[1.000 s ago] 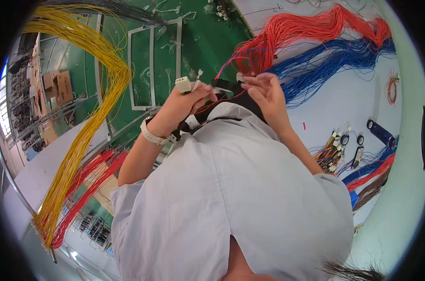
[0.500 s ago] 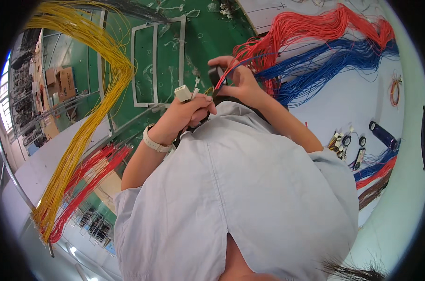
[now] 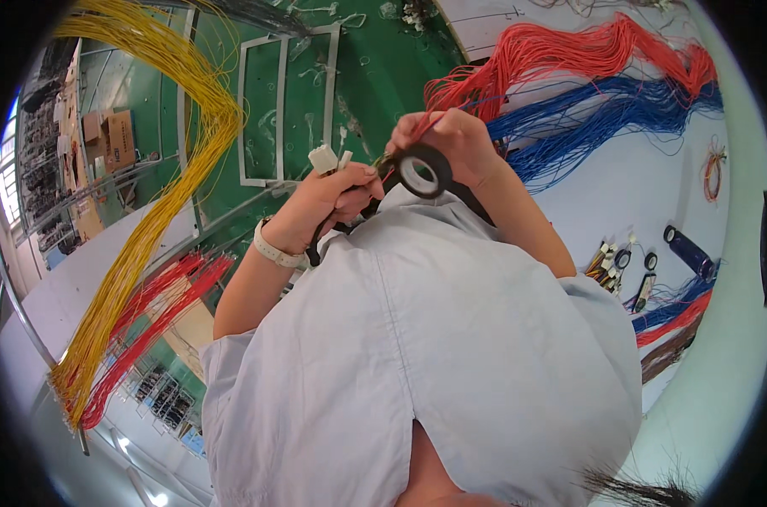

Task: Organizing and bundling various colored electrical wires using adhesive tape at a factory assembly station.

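My left hand (image 3: 337, 201) is closed around a wire harness. A white plastic connector (image 3: 322, 159) and a smaller white piece stick up beyond its thumb, and a dark cable end (image 3: 315, 247) hangs out below the palm. At the upper right, my right hand (image 3: 458, 145) has its fingers bent together beside a roll of black tape (image 3: 442, 167). The roll faces up, its pale core showing, just right of the left fingertips. Thin red wires run between the two hands. The fingers hide exactly where the tape meets the harness.
Red wires (image 3: 561, 49) and blue wires (image 3: 603, 106) lie in long bundles on the white table (image 3: 586, 203). Connectors, small tape rolls and a dark blue cylinder (image 3: 689, 252) sit farther right. Yellow wires (image 3: 168, 211) hang over a metal rack at left, above the green floor (image 3: 375, 76).
My right hand has shifted slightly right and its spread fingers have come together. The tape roll has turned its flat side up and moved right and down. My left hand stays nearly in place.
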`<state>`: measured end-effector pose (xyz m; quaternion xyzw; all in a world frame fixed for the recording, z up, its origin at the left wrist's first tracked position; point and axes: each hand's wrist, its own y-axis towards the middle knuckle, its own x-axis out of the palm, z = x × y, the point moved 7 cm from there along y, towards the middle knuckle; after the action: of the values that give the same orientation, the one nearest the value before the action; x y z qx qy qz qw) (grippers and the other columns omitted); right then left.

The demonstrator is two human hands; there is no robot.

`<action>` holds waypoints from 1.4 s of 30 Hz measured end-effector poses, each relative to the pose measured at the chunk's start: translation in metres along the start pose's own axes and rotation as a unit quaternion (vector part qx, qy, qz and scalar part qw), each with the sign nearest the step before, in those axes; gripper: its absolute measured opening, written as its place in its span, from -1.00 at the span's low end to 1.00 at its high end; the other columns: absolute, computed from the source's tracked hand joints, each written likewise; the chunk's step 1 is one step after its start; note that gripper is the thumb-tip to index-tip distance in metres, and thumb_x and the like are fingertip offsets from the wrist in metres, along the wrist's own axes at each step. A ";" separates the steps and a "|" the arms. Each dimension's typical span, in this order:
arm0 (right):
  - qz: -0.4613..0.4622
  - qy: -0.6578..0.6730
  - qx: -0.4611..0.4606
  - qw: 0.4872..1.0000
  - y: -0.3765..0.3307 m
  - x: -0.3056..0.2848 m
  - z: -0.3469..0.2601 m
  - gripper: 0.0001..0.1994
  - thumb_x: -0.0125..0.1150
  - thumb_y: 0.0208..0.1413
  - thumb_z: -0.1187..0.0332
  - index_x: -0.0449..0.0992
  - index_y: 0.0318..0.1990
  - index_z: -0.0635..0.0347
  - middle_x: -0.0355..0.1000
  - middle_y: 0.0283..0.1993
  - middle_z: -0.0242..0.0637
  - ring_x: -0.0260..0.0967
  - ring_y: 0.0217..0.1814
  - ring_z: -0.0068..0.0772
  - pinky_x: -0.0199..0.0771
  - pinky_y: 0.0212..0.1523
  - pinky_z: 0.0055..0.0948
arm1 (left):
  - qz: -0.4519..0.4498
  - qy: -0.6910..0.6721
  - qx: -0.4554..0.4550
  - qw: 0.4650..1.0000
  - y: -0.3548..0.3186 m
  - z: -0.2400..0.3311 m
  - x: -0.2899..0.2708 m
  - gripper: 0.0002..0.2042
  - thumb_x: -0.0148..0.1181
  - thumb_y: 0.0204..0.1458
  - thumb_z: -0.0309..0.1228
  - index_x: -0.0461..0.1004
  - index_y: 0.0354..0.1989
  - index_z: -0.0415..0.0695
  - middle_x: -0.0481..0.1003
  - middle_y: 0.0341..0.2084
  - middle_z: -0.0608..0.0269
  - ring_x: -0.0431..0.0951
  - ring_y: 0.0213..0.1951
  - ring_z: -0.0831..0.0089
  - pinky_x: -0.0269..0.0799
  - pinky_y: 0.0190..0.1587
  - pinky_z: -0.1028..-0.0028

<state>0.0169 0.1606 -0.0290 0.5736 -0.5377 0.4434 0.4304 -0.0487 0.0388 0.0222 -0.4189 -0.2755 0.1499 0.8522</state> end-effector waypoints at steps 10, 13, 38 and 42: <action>0.091 -0.312 0.062 0.944 -0.013 0.001 -0.010 -0.45 0.20 -0.20 0.57 0.36 0.09 0.36 0.37 0.01 -0.21 0.31 0.08 -0.40 0.26 0.15 -0.44 | -0.086 -0.091 -0.048 0.991 0.006 0.011 0.003 -0.74 -0.14 0.23 -0.32 0.38 -0.44 -0.16 0.04 -0.78 0.65 -0.03 -0.71 0.77 -0.16 -0.67 0.65; 0.130 -0.545 -0.161 0.812 -0.014 0.001 -0.040 -0.47 0.21 -0.09 0.61 0.33 0.13 0.35 0.26 0.18 -0.22 0.22 0.21 -0.43 0.20 0.20 -0.45 | -0.155 -0.112 -0.053 0.980 0.013 0.017 0.019 -0.75 -0.19 0.26 -0.32 0.33 -0.43 -0.12 0.02 -0.78 0.67 -0.06 -0.71 0.78 -0.18 -0.68 0.67; 0.275 -0.466 -0.057 0.839 -0.016 0.003 -0.030 -0.72 -0.03 0.05 0.48 0.46 -0.10 0.39 0.47 -0.19 -0.27 0.37 -0.09 -0.55 0.33 0.00 -0.55 | -0.043 0.244 0.082 0.965 0.042 0.050 0.016 -0.72 -0.05 0.18 -0.33 0.52 -0.43 -0.23 0.26 -0.73 0.47 0.20 -0.63 0.70 0.06 -0.57 0.63; 0.353 -0.463 -0.138 0.801 -0.025 -0.005 -0.029 -0.77 0.03 0.15 0.32 0.49 -0.28 0.35 0.47 -0.37 -0.31 0.35 -0.34 -0.61 0.33 -0.32 -0.54 | -0.061 0.169 0.023 0.984 0.061 0.048 0.019 -0.71 -0.04 0.16 -0.32 0.45 -0.54 -0.20 0.15 -0.82 0.51 0.08 -0.73 0.70 -0.08 -0.66 0.58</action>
<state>0.0400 0.1914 -0.0271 0.4160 -0.8937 0.1673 0.0188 -0.0635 0.1155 0.0045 -0.4008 -0.1495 0.0308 0.9034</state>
